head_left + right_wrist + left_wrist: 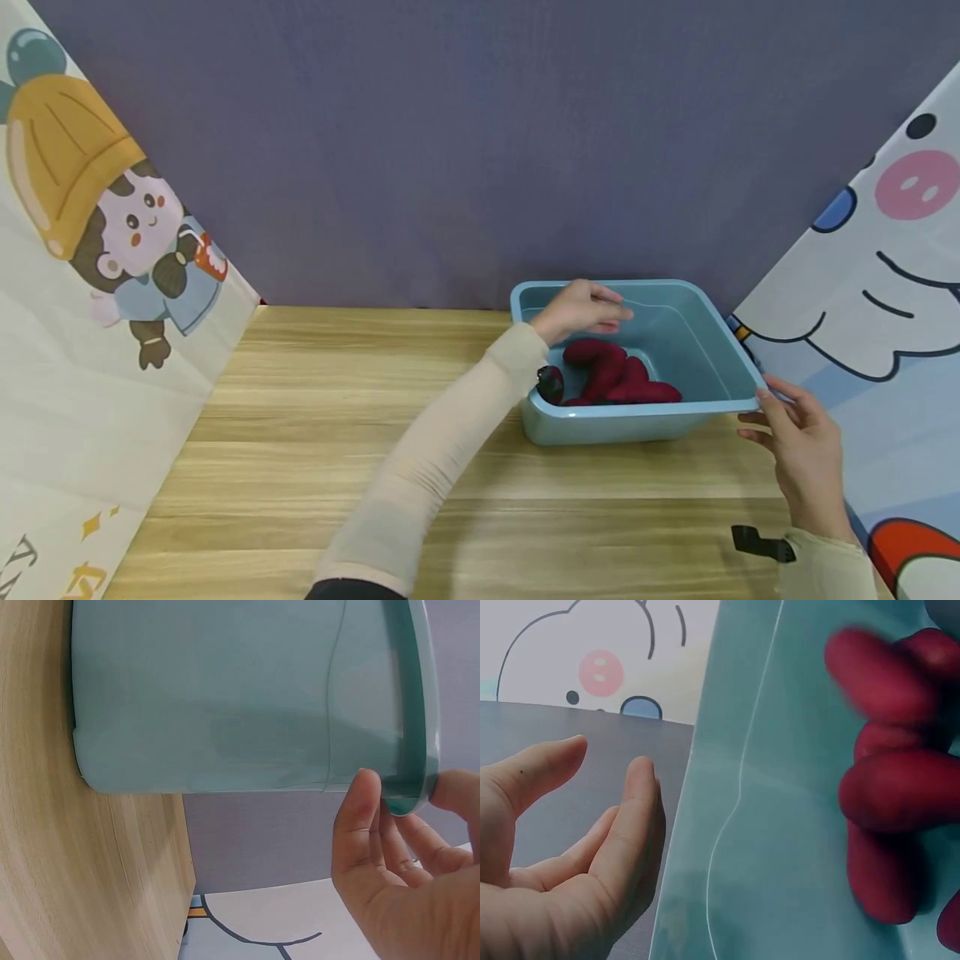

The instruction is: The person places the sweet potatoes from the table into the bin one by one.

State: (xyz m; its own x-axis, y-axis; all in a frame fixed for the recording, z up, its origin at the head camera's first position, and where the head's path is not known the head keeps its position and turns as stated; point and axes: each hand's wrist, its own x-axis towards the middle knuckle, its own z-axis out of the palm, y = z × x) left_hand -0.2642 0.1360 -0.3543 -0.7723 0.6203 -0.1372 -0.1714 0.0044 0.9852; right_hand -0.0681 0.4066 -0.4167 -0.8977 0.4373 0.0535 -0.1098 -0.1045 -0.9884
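A light blue plastic bin (457, 423) stands on the wooden table. Inside, toward its left end, lie several dark red sweet potatoes (603, 371) in a loose heap. One sweet potato (881, 675) looks blurred in the left wrist view. My left hand (581, 310) hovers over the bin's back left part, thumb and fingers apart with nothing between them. At the bin's right front corner, my right hand (806, 446) pinches the rim, thumb on top and fingertips underneath, as the right wrist view shows.
The wooden table (337, 400) meets a dark grey-blue wall (390, 150) behind the bin. Cartoon-printed panels flank it, the left panel (97, 400) farther off and the right panel (862, 333) close by the bin. A dark rounded thing (551, 386) shows at the bin's left front corner.
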